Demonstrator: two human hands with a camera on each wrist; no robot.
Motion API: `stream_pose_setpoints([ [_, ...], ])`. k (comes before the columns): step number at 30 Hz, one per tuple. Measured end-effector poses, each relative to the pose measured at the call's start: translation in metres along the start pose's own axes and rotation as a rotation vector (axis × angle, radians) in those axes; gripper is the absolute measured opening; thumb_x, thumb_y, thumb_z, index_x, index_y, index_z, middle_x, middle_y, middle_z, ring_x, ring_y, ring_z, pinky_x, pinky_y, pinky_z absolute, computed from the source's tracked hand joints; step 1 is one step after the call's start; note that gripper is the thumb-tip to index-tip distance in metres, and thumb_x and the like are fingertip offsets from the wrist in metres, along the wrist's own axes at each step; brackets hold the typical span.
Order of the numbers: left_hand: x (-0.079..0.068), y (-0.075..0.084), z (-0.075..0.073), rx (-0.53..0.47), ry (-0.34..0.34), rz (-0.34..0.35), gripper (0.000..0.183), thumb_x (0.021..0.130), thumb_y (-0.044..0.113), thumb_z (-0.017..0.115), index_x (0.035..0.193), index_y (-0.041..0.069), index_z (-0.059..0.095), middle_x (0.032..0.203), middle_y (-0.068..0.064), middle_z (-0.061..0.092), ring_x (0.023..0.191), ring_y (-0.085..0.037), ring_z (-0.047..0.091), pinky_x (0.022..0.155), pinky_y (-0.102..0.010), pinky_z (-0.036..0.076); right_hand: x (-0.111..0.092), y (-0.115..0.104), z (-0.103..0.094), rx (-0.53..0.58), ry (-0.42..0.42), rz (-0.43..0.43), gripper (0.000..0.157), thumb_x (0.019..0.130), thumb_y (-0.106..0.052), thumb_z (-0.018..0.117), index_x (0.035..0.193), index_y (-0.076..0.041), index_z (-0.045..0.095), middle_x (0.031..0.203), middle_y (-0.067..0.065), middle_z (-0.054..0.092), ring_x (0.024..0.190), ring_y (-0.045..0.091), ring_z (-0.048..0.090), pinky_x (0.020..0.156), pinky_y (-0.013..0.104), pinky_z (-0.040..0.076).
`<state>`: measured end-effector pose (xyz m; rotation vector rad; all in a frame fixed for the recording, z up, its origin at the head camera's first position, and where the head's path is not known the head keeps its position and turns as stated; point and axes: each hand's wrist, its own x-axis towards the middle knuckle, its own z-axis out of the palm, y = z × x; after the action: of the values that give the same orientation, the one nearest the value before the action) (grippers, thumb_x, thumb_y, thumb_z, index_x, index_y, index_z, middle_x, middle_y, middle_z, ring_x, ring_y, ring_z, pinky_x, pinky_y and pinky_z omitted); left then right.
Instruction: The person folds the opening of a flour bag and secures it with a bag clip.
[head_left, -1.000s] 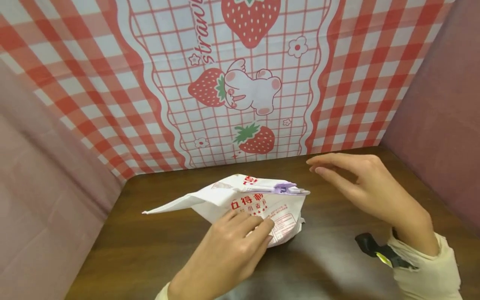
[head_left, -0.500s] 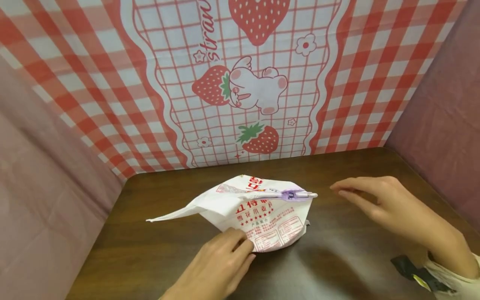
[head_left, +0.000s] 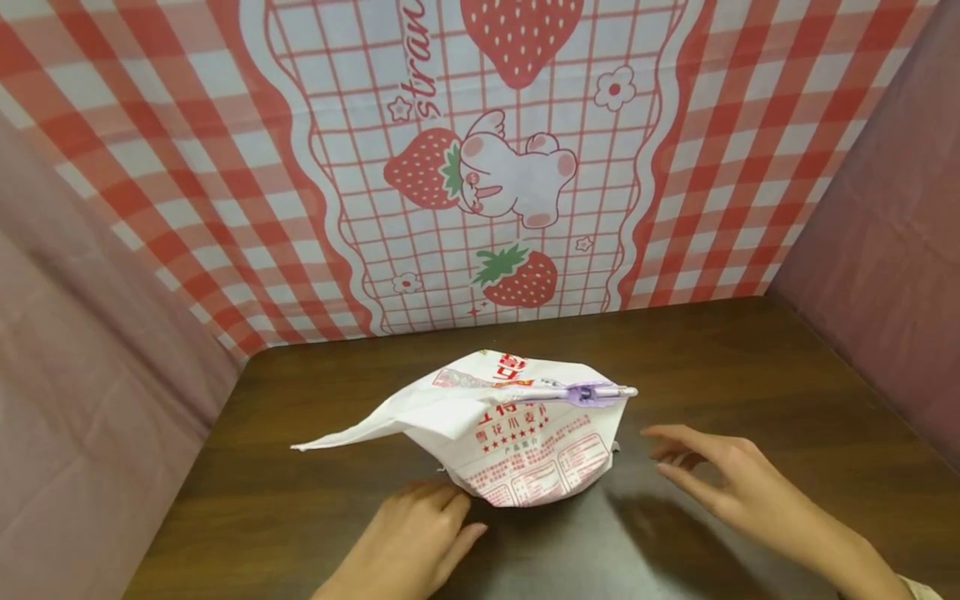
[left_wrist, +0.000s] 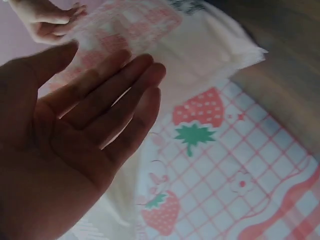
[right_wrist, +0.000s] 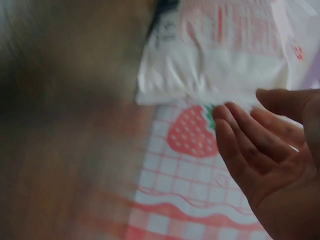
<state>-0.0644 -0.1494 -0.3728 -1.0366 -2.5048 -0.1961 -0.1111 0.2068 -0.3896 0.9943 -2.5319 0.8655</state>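
A white flour bag with red printing stands on the brown table in the head view. Its folded top is held by a purple-and-white sealing clip, and a white twisted end sticks out to the left. My left hand is at the bag's lower left, fingers fairly straight and holding nothing; whether the fingertips touch the bag I cannot tell. To the right, apart from the bag, my right hand has loosely bent fingers with nothing between them. The left wrist view shows the left palm facing the bag.
A red-and-white strawberry cloth hangs behind the table. Pinkish curtains close off both sides.
My left hand has slid off the bag's front toward its lower left. My right hand has moved away from the clip, then downward. The bag has stayed upright with little movement.
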Motion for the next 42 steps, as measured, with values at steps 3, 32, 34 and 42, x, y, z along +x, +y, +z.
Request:
stream_pose_setpoints([
  [3,-0.006,-0.005,0.010,-0.004,-0.069,-0.069,0.024,0.081,0.034,0.062,0.090,0.011,0.059,0.081,0.004,0.057,0.075,-0.012,0.058,0.066,-0.030,0.048,-0.002,0.002,0.011,0.001,0.056,-0.011,0.055,0.070,-0.004,0.073,0.120,-0.018,0.053,0.098,-0.013,0.061,0.076,0.000,0.059,0.067,0.011,0.044],
  [32,0.011,-0.016,0.054,-0.039,0.060,-0.241,0.048,0.064,0.044,0.074,0.104,0.019,0.060,0.097,0.003,0.061,0.085,-0.018,0.059,0.066,-0.034,0.049,0.021,-0.003,0.057,-0.124,0.073,0.041,0.095,0.064,-0.048,0.074,0.138,-0.013,0.026,0.103,-0.002,0.063,0.086,0.011,0.063,0.066,0.029,0.052],
  [34,0.012,-0.017,0.054,-0.047,0.059,-0.235,0.045,0.065,0.042,0.074,0.102,0.020,0.060,0.095,0.004,0.061,0.083,-0.017,0.059,0.067,-0.034,0.049,0.022,-0.004,0.059,-0.139,0.094,0.053,0.097,0.062,-0.050,0.075,0.138,-0.014,0.026,0.097,-0.005,0.064,0.082,0.008,0.063,0.063,0.027,0.052],
  [42,0.011,-0.022,0.055,-0.102,0.055,-0.227,0.039,0.066,0.038,0.074,0.098,0.021,0.059,0.092,0.006,0.059,0.081,-0.015,0.059,0.069,-0.032,0.049,0.026,-0.007,0.068,-0.184,0.110,0.120,0.099,0.056,-0.059,0.073,0.132,-0.011,0.033,0.074,-0.006,0.062,0.068,0.006,0.061,0.053,0.027,0.048],
])
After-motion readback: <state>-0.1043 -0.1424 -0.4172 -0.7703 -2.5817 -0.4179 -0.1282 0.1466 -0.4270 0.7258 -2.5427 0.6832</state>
